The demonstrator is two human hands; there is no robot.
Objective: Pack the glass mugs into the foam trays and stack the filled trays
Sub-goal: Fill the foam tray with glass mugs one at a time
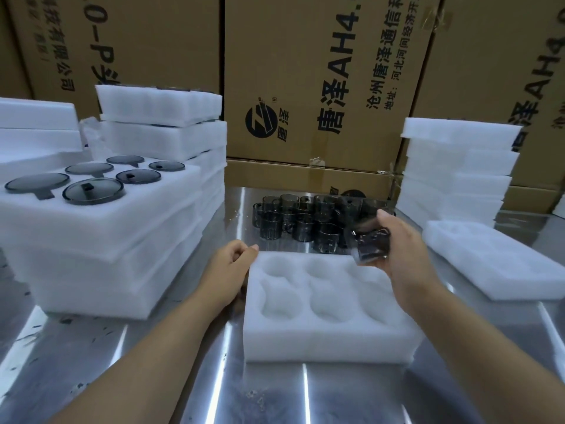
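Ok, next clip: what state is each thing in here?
front foam tray: flat on table, visible pockets empty.
held mug: tilted, off the table.
right hand: grips the held mug.
left hand: fingers curled at the front foam tray's far left corner; grip unclear.
loose mugs: upright, unpacked.
top tray of left stack: six pockets filled.
right tray: empty.

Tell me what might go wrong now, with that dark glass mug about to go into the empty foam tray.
1. The mug is gripped by the right hand alone, above the far right of the foam tray. A slip could drop it onto the metal table or against the loose mugs just behind.
2. The left hand holds the tray at one corner only, so pressing the mug into a pocket might shift the tray.
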